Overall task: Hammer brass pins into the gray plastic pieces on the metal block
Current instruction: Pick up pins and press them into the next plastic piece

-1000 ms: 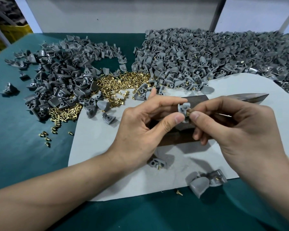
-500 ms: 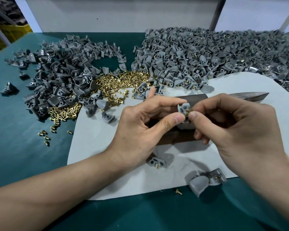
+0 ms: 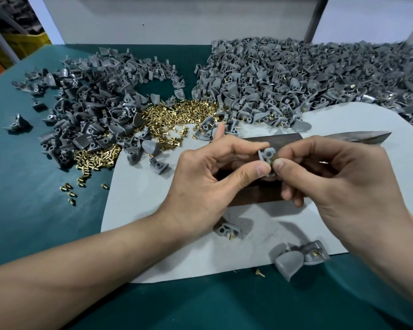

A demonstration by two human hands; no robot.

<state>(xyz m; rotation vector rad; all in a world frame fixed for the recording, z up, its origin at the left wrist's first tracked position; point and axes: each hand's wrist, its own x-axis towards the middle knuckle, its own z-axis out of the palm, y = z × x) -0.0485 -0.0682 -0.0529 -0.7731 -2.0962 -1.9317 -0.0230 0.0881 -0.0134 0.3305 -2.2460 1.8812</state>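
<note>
My left hand [image 3: 205, 182] pinches a small gray plastic piece [image 3: 267, 156] between thumb and fingers, above the dark metal block [image 3: 253, 194] on the white sheet. My right hand [image 3: 339, 184] pinches a brass pin [image 3: 273, 160] at the piece's right edge with thumb and forefinger. The pin is mostly hidden by my fingertips. A loose heap of brass pins [image 3: 174, 122] lies behind my left hand. A flat metal bar [image 3: 358, 136] pokes out to the right behind my right hand.
A pile of gray pieces [image 3: 88, 120] covers the left of the green table, and a larger pile [image 3: 308, 77] fills the back right. A few finished pieces [image 3: 229, 228] [image 3: 301, 256] lie on the white sheet [image 3: 153, 210] near the front edge. A stray pin [image 3: 260, 272] lies there too.
Both hands stay close together over the block with only slight shifts. My right thumb and forefinger have closed in tighter against the piece's edge.
</note>
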